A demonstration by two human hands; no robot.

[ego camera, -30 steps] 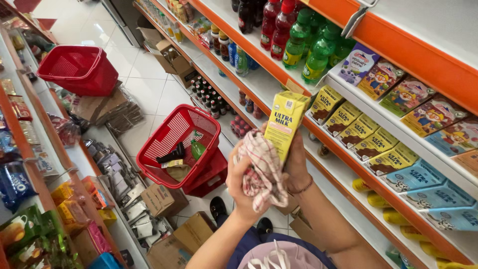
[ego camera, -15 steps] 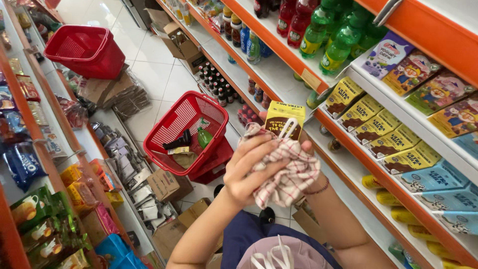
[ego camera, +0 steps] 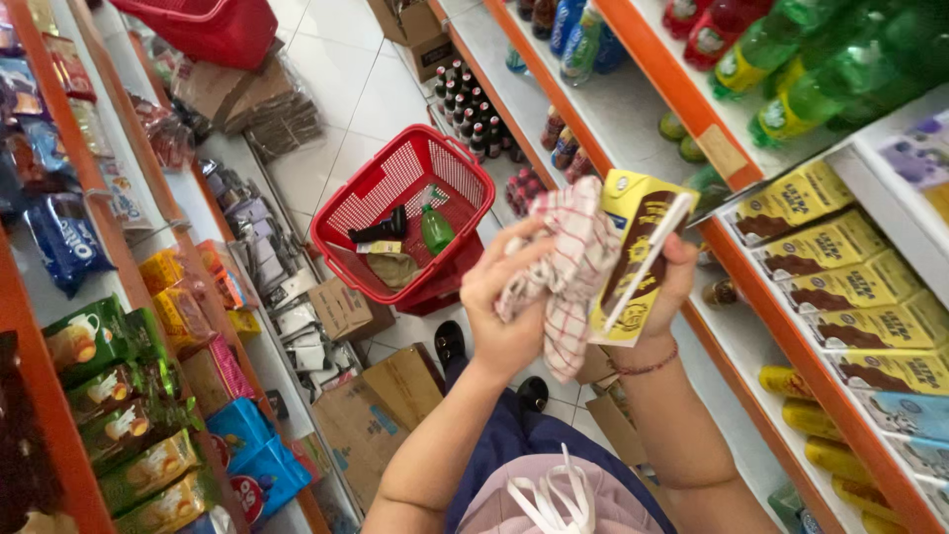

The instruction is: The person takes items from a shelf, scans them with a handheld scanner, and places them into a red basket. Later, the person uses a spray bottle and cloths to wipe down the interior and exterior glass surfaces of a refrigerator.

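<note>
Shop aisle: carton (ego camera: 638,259) turned, cloth (ego camera: 563,272) now beside it.

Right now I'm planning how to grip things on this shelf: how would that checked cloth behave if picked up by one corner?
Probably floppy: the checked cloth bunches in folds under the left hand and droops below it. Likely light, since it hangs from a loose grip. It seems unlikely to slip, as it drapes against the yellow drink carton held in the right hand.
</note>
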